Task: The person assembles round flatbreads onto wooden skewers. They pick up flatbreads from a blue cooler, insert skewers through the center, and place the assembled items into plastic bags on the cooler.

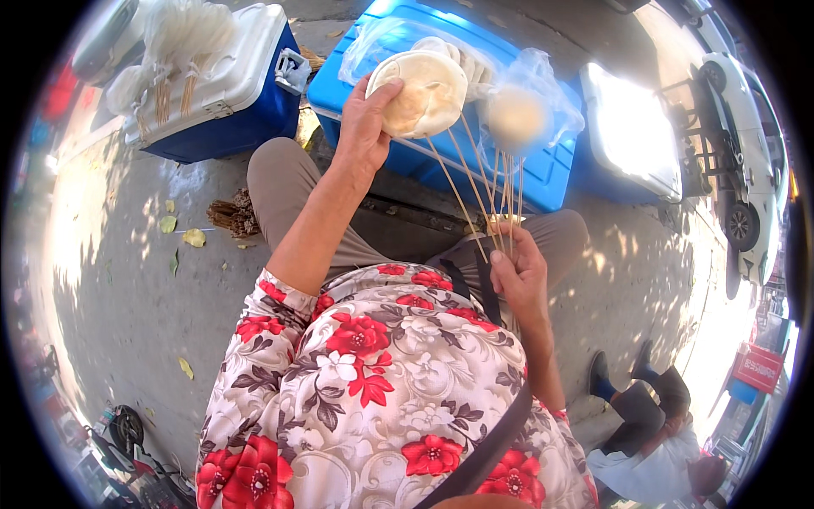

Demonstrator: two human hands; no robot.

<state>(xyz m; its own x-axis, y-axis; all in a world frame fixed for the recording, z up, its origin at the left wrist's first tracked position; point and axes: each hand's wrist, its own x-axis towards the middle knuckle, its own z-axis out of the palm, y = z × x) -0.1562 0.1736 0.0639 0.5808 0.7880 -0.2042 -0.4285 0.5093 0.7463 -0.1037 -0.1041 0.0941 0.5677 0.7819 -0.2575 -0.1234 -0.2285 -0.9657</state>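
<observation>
My left hand (365, 123) grips the left edge of a round, flat, pale disc like a flatbread (426, 93), thumb on top and fingers underneath. A bundle of several thin wooden skewers (500, 199) is pinched between the thumb and fingers of my right hand (520, 261). The skewers fan upward; some run up behind the flatbread, others toward a blurred, round pale disc (515, 117) to its right. Behind the flatbread, more pale discs (458, 59) lie overlapping in clear plastic on a bright blue cooler box (543, 182).
At left, a white-lidded blue cooler (220, 131) carries plastic-wrapped pale pieces on sticks (182, 51). Another white-lidded box (636, 127) stands right of the blue one. A bundle of brown sticks (233, 214) lies on the ground. Another person (653, 433) is at lower right; a white car (746, 153) stands farther right.
</observation>
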